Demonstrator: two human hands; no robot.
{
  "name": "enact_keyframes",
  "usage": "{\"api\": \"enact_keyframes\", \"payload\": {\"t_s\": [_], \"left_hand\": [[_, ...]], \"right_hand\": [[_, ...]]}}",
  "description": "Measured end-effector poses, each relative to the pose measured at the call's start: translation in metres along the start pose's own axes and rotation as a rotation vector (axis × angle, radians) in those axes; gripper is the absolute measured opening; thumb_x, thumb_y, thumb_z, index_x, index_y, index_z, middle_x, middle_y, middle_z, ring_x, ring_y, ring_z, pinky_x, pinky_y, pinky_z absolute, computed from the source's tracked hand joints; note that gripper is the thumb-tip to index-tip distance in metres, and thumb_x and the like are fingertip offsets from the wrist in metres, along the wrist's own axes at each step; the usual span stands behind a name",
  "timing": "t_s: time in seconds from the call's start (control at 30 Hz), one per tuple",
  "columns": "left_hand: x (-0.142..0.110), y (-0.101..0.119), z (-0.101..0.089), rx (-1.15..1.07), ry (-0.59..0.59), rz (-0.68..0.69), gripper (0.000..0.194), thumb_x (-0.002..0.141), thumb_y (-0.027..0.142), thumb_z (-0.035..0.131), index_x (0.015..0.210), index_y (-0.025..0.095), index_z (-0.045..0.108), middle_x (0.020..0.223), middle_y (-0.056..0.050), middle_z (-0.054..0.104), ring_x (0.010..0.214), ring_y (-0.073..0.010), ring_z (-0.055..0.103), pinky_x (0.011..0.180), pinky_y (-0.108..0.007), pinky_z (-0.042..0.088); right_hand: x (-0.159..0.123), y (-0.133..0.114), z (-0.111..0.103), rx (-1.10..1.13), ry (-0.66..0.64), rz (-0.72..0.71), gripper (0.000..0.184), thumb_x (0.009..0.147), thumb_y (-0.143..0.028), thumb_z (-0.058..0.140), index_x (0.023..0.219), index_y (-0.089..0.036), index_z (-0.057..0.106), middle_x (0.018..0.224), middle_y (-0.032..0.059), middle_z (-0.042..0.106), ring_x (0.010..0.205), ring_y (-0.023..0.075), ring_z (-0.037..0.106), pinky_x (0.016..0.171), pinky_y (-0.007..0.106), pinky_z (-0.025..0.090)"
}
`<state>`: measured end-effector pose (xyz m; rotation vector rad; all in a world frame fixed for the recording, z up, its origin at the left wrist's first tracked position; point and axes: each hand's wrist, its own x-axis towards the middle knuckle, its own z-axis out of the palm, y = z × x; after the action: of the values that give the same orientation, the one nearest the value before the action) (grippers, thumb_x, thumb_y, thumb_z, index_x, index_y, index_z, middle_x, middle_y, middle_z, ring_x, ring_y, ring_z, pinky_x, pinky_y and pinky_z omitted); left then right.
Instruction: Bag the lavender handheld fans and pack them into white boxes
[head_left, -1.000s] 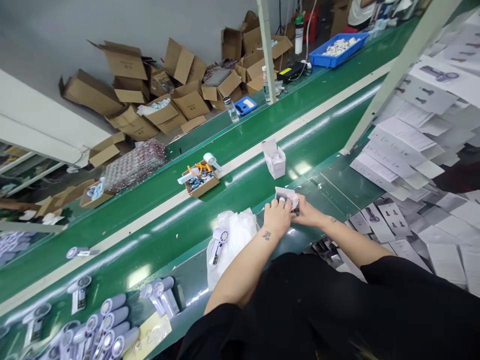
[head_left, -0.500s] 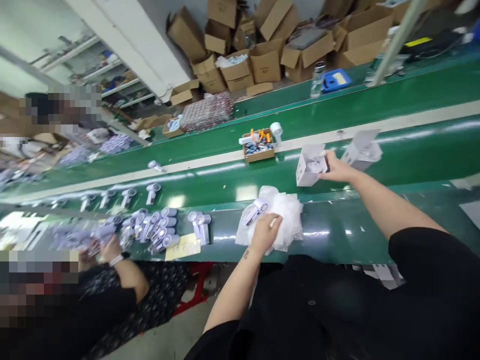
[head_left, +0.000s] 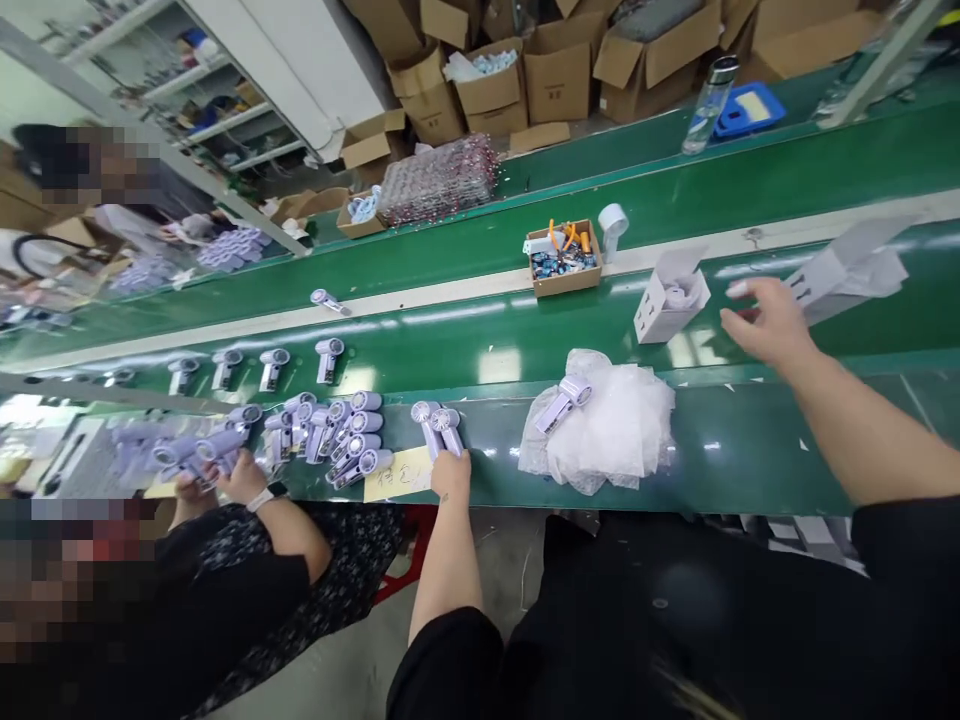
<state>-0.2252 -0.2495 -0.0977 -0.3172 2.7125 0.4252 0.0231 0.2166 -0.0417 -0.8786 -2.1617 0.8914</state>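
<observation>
Presently, my left hand [head_left: 451, 478] touches two lilac fans [head_left: 446, 420] on the bench [head_left: 495, 470]; I cannot tell whether it clamps; my right hand [head_left: 776, 322], grip apart, hangs near two white boxes [head_left: 664, 312].

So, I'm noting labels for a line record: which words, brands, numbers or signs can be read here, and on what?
No text reads with certainty.
Yellow paper: handwritten characters, too blurred to read.
Cardboard box behind the green belt: small dark print, too blurred.
Left white box: dark marks, too small to tell words from pictures.
Right white box: dark marks, likewise unclear.
</observation>
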Motion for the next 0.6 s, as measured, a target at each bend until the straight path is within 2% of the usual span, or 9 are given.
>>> {"api": "enact_keyframes", "payload": {"t_s": [0.07, 0.17, 0.2, 0.3, 0.37, 0.4, 0.43, 0.5, 0.6], "left_hand": [[-0.004, 0.002, 0.007, -0.081, -0.064, 0.027, 0.026, 0.072, 0.039, 0.062, 0.079, 0.013, 0.059, 0.086, -0.018, 0.064, 0.093, -0.0327, 0.062, 0.075, -0.039, 0.045], [-0.037, 0.014, 0.025, -0.226, -0.165, 0.070, 0.032, 0.082, 0.044, 0.046, 0.077, 0.014, 0.057, 0.070, -0.008, 0.060, 0.063, -0.0187, 0.060, 0.054, -0.028, 0.043], [-0.055, 0.019, 0.032, -0.317, -0.220, 0.097, 0.034, 0.084, 0.045, 0.043, 0.078, 0.014, 0.056, 0.068, -0.006, 0.058, 0.056, -0.0145, 0.056, 0.049, -0.025, 0.039], [-0.119, 0.031, 0.052, -0.723, -0.571, 0.279, 0.035, 0.081, 0.048, 0.050, 0.081, 0.013, 0.057, 0.066, -0.001, 0.054, 0.048, -0.0078, 0.046, 0.044, -0.020, 0.033], [-0.153, 0.037, 0.062, -0.817, -0.827, 0.512, 0.037, 0.080, 0.049, 0.055, 0.091, 0.014, 0.060, 0.068, -0.001, 0.056, 0.052, -0.0084, 0.048, 0.046, -0.020, 0.036], [-0.163, 0.039, 0.067, -0.765, -0.864, 0.667, 0.039, 0.080, 0.049, 0.057, 0.098, 0.015, 0.060, 0.073, -0.002, 0.058, 0.056, -0.0100, 0.051, 0.051, -0.022, 0.040], [-0.168, 0.041, 0.072, -0.665, -0.823, 0.842, 0.042, 0.078, 0.049, 0.060, 0.105, 0.016, 0.059, 0.079, -0.004, 0.060, 0.064, -0.0126, 0.054, 0.058, -0.025, 0.045], [-0.165, 0.045, 0.083, -0.390, -0.578, 1.187, 0.048, 0.074, 0.045, 0.067, 0.113, 0.018, 0.057, 0.093, -0.009, 0.060, 0.082, -0.0198, 0.056, 0.074, -0.034, 0.048], [-0.148, 0.055, 0.101, 0.044, -0.249, 1.491, 0.029, 0.081, 0.026, 0.060, 0.108, 0.017, 0.060, 0.093, -0.012, 0.058, 0.094, -0.0255, 0.053, 0.083, -0.041, 0.045]], "right_hand": [[-0.053, -0.032, 0.004, 0.053, 0.024, 0.215, 0.015, 0.074, -0.030, 0.064, 0.085, -0.021, 0.058, 0.075, 0.0043, 0.058, 0.068, 0.0172, 0.056, 0.054, 0.028, 0.048], [-0.127, -0.080, 0.037, 0.467, -0.487, 0.590, 0.026, 0.069, -0.038, 0.070, 0.079, -0.018, 0.057, 0.061, -0.0004, 0.056, 0.048, 0.0105, 0.049, 0.040, 0.021, 0.038], [-0.145, -0.094, 0.053, 0.603, -0.560, 0.712, 0.029, 0.068, -0.038, 0.072, 0.082, -0.017, 0.057, 0.066, 0.0008, 0.060, 0.049, 0.0104, 0.052, 0.040, 0.020, 0.040], [-0.173, -0.125, 0.093, 1.003, -0.619, 0.976, 0.032, 0.073, -0.037, 0.070, 0.096, -0.018, 0.056, 0.092, 0.0066, 0.066, 0.069, 0.0150, 0.064, 0.056, 0.026, 0.053], [-0.173, -0.132, 0.102, 1.148, -0.579, 1.026, 0.024, 0.080, -0.033, 0.063, 0.097, -0.017, 0.056, 0.095, 0.0087, 0.066, 0.074, 0.0164, 0.065, 0.062, 0.030, 0.055], [-0.170, -0.130, 0.100, 1.167, -0.515, 1.026, 0.019, 0.083, -0.031, 0.059, 0.096, -0.016, 0.056, 0.092, 0.0092, 0.066, 0.071, 0.0160, 0.065, 0.061, 0.030, 0.056], [-0.166, -0.126, 0.094, 1.163, -0.428, 1.019, 0.016, 0.085, -0.028, 0.056, 0.094, -0.015, 0.057, 0.090, 0.0095, 0.067, 0.068, 0.0153, 0.064, 0.059, 0.030, 0.056], [-0.159, -0.112, 0.070, 1.137, -0.252, 1.002, 0.014, 0.088, -0.025, 0.051, 0.094, -0.015, 0.057, 0.089, 0.0095, 0.067, 0.065, 0.0146, 0.063, 0.055, 0.027, 0.055], [-0.159, -0.089, 0.023, 1.092, -0.174, 1.012, 0.013, 0.087, -0.024, 0.052, 0.097, -0.016, 0.056, 0.082, 0.0072, 0.066, 0.062, 0.0152, 0.063, 0.050, 0.026, 0.054]]}}
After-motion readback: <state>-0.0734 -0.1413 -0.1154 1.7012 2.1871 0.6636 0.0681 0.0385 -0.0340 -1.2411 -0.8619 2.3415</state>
